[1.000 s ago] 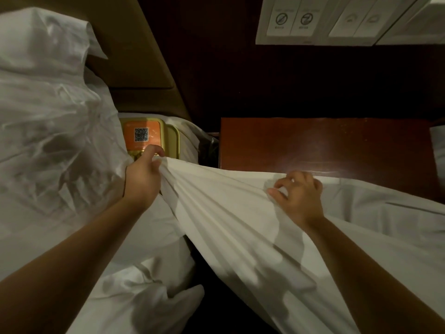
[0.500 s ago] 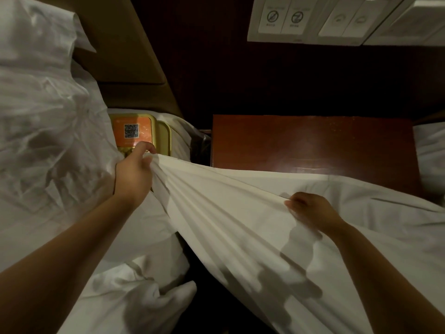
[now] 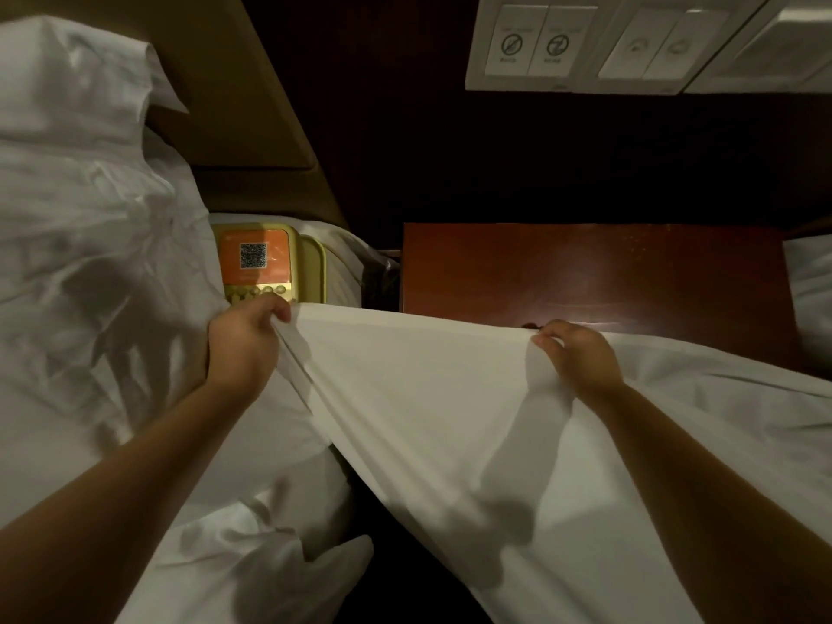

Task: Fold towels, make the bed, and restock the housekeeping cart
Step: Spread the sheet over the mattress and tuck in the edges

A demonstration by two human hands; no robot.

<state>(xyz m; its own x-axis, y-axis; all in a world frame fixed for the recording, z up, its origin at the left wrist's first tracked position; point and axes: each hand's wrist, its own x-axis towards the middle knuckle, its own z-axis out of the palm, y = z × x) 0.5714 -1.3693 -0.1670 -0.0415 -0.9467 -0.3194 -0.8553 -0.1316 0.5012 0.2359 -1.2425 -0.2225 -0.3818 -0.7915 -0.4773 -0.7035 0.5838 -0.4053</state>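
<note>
**Sheet (image 3: 427,412) edge runs left to right; bed lies left of both hands**

Crumpled white bedding (image 3: 99,272) fills the left side of my view, piled up toward the far padded headboard (image 3: 243,92). The white sheet I am working with hangs in the middle and right. Its upper edge is pulled into a nearly straight line from left to right, and the rest drapes down toward me. Beyond that edge is the dark wooden nightstand (image 3: 585,272). A yellow telephone (image 3: 270,263) with an orange QR label sits far-left of it.

My left hand (image 3: 243,349) grips a bunched fold at the edge's left end, just beside the bedding. My right hand (image 3: 578,358) pinches the edge further right, in front of the nightstand, well apart from the left.

I judge the sheet must travel leftward over the bed, so the left hand leads and the right has the longer sweep.
</note>
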